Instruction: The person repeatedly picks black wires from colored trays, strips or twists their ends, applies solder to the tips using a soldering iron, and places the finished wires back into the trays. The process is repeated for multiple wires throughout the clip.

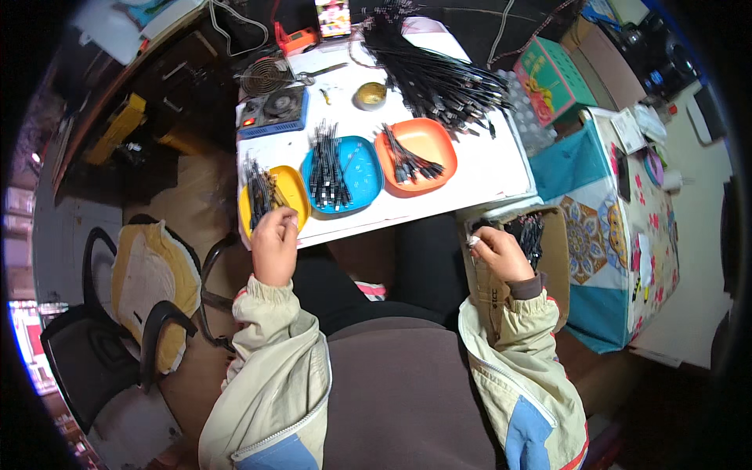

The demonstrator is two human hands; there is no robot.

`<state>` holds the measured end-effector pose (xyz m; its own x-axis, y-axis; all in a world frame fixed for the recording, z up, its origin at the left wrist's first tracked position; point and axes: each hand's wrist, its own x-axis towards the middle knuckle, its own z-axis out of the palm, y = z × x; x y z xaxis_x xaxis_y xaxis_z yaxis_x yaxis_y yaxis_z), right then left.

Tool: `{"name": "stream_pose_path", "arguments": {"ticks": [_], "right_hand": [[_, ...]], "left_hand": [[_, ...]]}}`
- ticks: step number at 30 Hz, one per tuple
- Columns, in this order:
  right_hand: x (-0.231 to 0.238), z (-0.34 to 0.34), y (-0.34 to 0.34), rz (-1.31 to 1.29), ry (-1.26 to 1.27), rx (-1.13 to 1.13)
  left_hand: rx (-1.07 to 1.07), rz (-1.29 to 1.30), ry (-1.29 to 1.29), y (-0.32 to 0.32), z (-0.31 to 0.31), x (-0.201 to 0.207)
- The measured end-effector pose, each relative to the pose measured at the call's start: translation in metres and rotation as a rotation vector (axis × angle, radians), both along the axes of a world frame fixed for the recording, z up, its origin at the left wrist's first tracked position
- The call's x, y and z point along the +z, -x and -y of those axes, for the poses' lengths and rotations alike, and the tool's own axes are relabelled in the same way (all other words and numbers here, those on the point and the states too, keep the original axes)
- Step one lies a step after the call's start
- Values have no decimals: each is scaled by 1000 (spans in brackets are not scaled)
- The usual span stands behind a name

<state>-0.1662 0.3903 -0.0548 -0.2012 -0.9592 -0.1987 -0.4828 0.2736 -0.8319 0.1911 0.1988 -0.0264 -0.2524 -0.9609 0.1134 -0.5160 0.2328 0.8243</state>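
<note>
My left hand [274, 241] is at the front edge of the yellow tray [294, 188], fingers closed on thin black cables [258, 196] that lie in it. My right hand [500, 252] reaches into a cardboard box [558, 243] at the table's right, fingers pinched on a small black cable piece near the dark bundle [529, 231] inside it. A blue tray [364, 168] with black cables and an orange tray [427, 141] with a few cables sit in a row on the white table [486, 168].
A large heap of black cables [431, 74] lies at the table's back. A blue box device with a fan [274, 110], a small brass bowl [370, 94] and a coil stand sit behind the trays. A black chair with a yellow cushion [149, 282] stands left. A patterned cloth-covered stand [619, 227] is right.
</note>
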Motion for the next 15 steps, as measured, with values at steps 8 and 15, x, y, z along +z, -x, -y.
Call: {"name": "stream_pose_path", "arguments": {"ticks": [8,15], "right_hand": [[33,139,-105,-25,192,201],[4,225,-139,-453,204,155]], "left_hand": [[141,526,333,-8,56,-21],[180,550,259,-4,68,-29]]}}
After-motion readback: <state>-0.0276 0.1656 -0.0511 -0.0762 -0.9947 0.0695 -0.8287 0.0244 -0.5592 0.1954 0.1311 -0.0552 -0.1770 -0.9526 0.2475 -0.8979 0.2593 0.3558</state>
